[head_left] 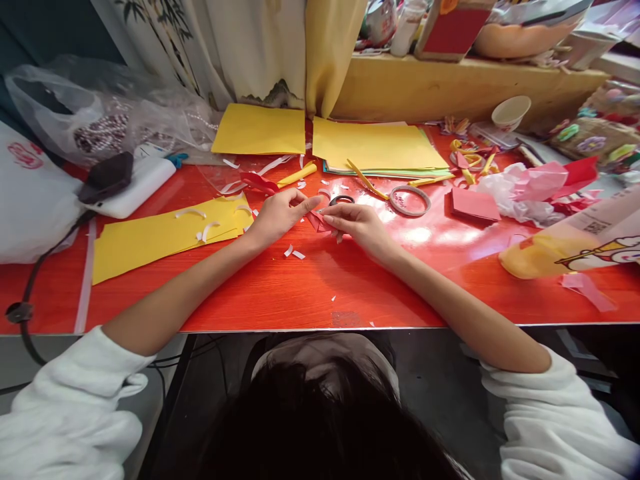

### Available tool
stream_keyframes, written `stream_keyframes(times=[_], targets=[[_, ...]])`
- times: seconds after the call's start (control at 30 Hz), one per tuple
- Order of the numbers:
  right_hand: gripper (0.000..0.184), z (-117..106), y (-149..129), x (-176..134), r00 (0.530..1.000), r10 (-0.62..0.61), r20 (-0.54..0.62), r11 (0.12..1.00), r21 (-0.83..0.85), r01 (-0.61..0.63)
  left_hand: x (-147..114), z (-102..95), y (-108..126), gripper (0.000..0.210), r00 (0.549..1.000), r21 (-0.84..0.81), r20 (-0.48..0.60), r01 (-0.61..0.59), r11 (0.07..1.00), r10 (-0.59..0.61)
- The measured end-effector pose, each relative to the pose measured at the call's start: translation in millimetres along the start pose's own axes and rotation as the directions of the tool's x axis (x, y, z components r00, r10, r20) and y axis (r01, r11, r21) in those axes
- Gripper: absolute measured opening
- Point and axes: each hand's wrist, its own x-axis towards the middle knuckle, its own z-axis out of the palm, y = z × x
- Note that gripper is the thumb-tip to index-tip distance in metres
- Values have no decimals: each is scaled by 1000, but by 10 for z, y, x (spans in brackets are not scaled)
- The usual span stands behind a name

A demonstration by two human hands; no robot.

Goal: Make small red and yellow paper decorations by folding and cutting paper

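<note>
Over the middle of the red table (350,293), a small folded piece of red paper (319,221) sits between my two hands. My left hand (283,213) pinches its left side between thumb and finger. On its right, my right hand (357,227) grips the same paper with closed fingers, which partly cover it. Just behind my hands lie black-handled scissors (342,199), mostly hidden, and a roll of tape (410,201). Small white paper scraps (299,255) are scattered in front of my left hand.
Yellow paper strips (165,233) lie at left, yellow sheets (380,147) at the back. A red paper stack (474,205), crumpled pink paper (540,183) and a drink cup (575,237) are at right. A power bank with a phone (107,179) and plastic bags (35,193) occupy the left.
</note>
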Motion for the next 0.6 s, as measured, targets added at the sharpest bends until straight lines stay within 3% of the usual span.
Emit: stream_keyframes(times=[0.07,0.13,0.23,0.3,0.4,0.5,0.6], targets=[[19,-9,-18,-7,999,-47,-4,999,-22,47,5,-6,9,48,999,-100,40,36,994,-32],[21,-11,-38,-16,999,-13,51,999,-52,16,0,-12,27,48,997,-180,78,15,984,-1],[28,-6,-40,-26,978,80,193,990,-126,-56,-16,-14,52,46,990,-185,106,-76,980,97],[33,-2,-30,-32,969,75,234,987,-155,-39,-24,-10,63,45,987,-182,117,-84,980,106],[32,3,-43,-52,985,-16,172,982,-181,48,-30,-6,84,39,989,-272,149,25,962,16],[29,9,-102,-84,988,-123,95,933,-328,148,-43,-5,117,41,969,-336,240,134,932,-52],[30,20,-151,-109,984,-152,94,876,-447,178,-75,8,142,36,972,-354,233,79,932,7]])
